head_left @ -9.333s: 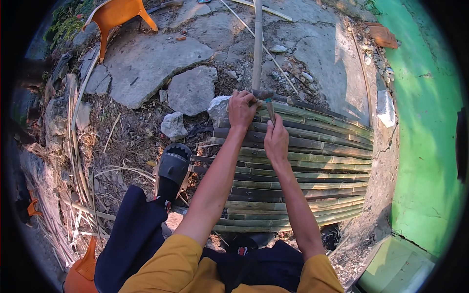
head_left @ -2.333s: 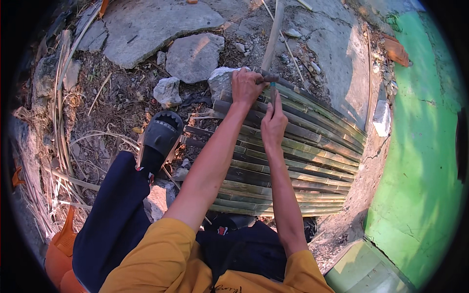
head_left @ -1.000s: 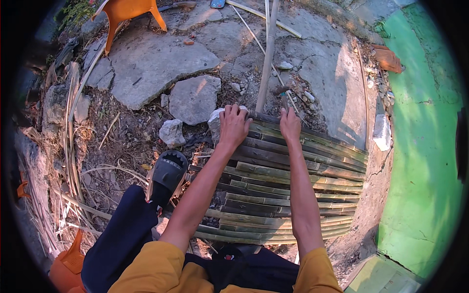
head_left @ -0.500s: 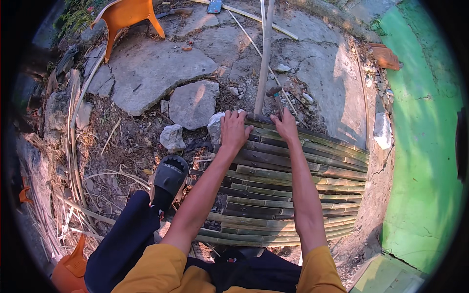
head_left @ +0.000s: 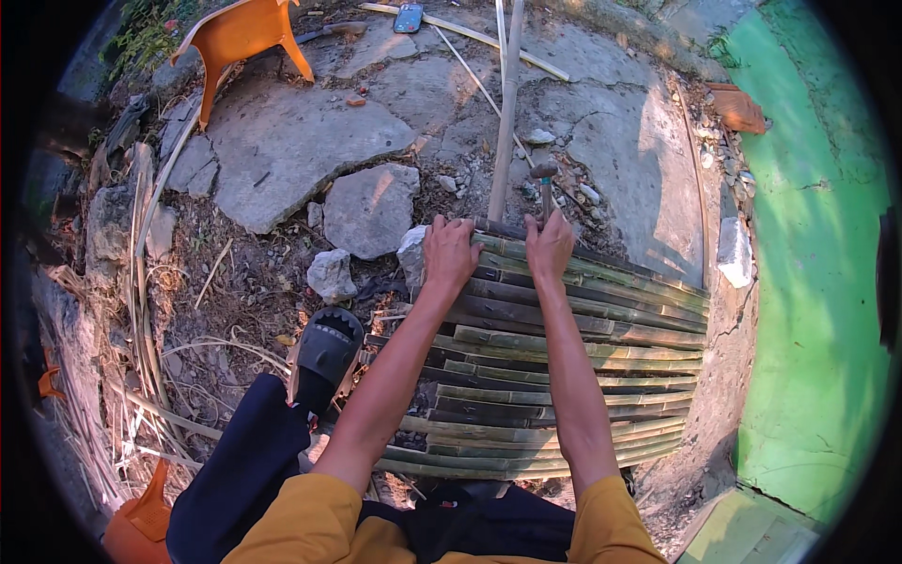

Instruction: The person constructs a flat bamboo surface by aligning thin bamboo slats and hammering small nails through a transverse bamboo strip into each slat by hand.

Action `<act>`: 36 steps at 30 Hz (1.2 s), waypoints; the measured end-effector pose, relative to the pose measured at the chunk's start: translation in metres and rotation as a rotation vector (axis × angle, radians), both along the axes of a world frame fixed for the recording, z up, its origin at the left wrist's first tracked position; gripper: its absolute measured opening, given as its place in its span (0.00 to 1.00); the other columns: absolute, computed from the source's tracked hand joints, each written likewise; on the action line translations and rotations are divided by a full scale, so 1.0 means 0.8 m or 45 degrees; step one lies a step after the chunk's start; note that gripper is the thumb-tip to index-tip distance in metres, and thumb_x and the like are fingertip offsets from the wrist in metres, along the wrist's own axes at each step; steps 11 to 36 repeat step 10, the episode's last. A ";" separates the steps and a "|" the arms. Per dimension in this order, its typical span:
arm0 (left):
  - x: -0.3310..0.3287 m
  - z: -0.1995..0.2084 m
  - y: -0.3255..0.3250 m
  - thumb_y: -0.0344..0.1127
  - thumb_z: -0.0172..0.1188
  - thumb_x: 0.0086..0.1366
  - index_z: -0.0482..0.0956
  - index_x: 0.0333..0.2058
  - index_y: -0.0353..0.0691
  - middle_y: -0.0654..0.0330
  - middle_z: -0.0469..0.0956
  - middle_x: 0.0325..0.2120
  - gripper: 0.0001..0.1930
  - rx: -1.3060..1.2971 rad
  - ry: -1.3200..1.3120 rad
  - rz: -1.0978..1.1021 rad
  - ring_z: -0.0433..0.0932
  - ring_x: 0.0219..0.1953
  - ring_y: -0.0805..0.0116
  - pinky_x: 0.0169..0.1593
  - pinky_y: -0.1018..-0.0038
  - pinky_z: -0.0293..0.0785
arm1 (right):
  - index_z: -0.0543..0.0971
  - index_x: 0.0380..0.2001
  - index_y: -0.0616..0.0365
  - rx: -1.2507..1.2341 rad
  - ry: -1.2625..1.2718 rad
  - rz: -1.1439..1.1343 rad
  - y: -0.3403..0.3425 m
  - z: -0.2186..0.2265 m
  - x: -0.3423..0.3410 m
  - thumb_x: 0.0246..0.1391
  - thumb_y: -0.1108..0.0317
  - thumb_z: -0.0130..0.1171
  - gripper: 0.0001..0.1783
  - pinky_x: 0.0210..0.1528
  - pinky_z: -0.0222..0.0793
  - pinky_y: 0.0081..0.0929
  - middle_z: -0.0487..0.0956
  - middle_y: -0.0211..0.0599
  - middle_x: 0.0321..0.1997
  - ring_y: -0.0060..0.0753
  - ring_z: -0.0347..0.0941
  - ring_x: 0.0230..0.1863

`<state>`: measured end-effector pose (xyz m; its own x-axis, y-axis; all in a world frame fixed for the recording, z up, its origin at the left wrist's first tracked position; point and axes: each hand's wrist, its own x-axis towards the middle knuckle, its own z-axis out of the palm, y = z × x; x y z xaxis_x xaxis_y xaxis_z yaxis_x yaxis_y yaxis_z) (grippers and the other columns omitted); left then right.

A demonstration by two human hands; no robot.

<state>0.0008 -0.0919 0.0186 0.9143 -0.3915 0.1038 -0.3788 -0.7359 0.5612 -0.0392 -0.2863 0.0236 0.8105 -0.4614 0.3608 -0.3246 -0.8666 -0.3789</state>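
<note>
A row of split bamboo slats [head_left: 526, 340], green and dark brown, lies side by side in front of me. My left hand [head_left: 451, 252] is closed at the left end of the farthest slats, its fingers curled over the far edge and its thumb toward the right. Whether something small is pinched there is hidden. Just to its right, my right hand [head_left: 550, 246] grips a hammer [head_left: 545, 188] by its handle. The hammer's dark metal head points away from me, past the far slat edge and raised above the ground.
A long pole [head_left: 507, 122] runs away from the slats' far edge. Broken concrete slabs [head_left: 301, 150] and white rocks [head_left: 331, 275] lie to the left. An orange plastic chair [head_left: 246, 38] stands far left, and a blue phone-like object [head_left: 409, 18] lies beyond. A green surface [head_left: 813, 310] borders the right.
The hammer has swung from tilting left to pointing nearly straight away from me, its head moving right. My right hand has turned slightly with it; my left hand stays at the slats' end.
</note>
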 end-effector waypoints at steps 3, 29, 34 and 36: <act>-0.004 0.001 -0.016 0.41 0.75 0.57 0.82 0.39 0.42 0.56 0.84 0.39 0.15 0.042 0.035 -0.030 0.78 0.49 0.51 0.51 0.55 0.72 | 0.72 0.38 0.61 0.253 0.146 -0.051 0.009 0.007 -0.005 0.65 0.61 0.64 0.15 0.40 0.72 0.61 0.85 0.53 0.33 0.66 0.82 0.36; 0.000 0.006 -0.026 0.45 0.75 0.58 0.79 0.54 0.43 0.55 0.86 0.42 0.27 0.219 0.222 -0.032 0.79 0.54 0.55 0.60 0.54 0.71 | 0.71 0.45 0.59 0.172 0.468 -0.019 0.021 0.007 -0.012 0.66 0.63 0.61 0.14 0.43 0.74 0.64 0.87 0.56 0.36 0.68 0.83 0.37; 0.000 0.006 -0.026 0.45 0.75 0.58 0.79 0.54 0.43 0.55 0.86 0.42 0.27 0.219 0.222 -0.032 0.79 0.54 0.55 0.60 0.54 0.71 | 0.71 0.45 0.59 0.172 0.468 -0.019 0.021 0.007 -0.012 0.66 0.63 0.61 0.14 0.43 0.74 0.64 0.87 0.56 0.36 0.68 0.83 0.37; 0.000 0.006 -0.026 0.45 0.75 0.58 0.79 0.54 0.43 0.55 0.86 0.42 0.27 0.219 0.222 -0.032 0.79 0.54 0.55 0.60 0.54 0.71 | 0.71 0.45 0.59 0.172 0.468 -0.019 0.021 0.007 -0.012 0.66 0.63 0.61 0.14 0.43 0.74 0.64 0.87 0.56 0.36 0.68 0.83 0.37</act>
